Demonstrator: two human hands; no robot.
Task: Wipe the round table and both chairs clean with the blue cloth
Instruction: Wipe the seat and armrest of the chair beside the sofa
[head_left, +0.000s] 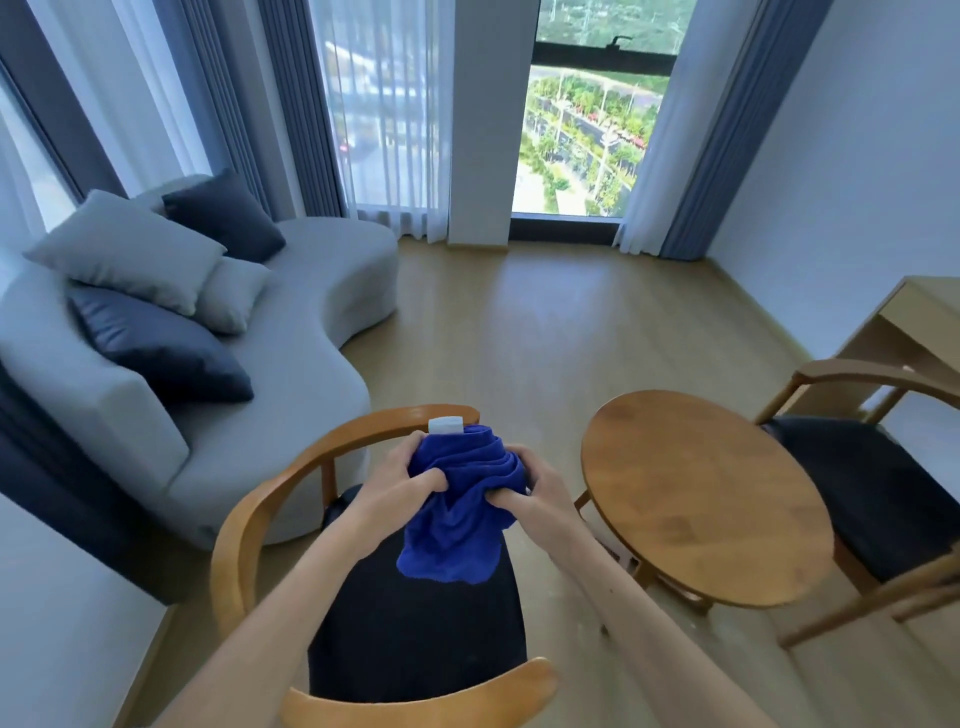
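A bunched blue cloth (457, 514) with a white tag at its top hangs in the air between both hands. My left hand (402, 480) grips its left side and my right hand (527, 493) grips its right side. Directly below them stands a wooden chair (249, 525) with a curved armrest and a dark seat cushion. The round wooden table (706, 493) stands to the right of my hands, bare on top. A second wooden chair (852, 371) with a dark seat sits behind the table at the far right.
A grey curved sofa (311, 312) with several cushions fills the left side. A light wood desk (904, 322) stands against the right wall. Open wood floor (545, 338) stretches ahead to the tall windows and curtains.
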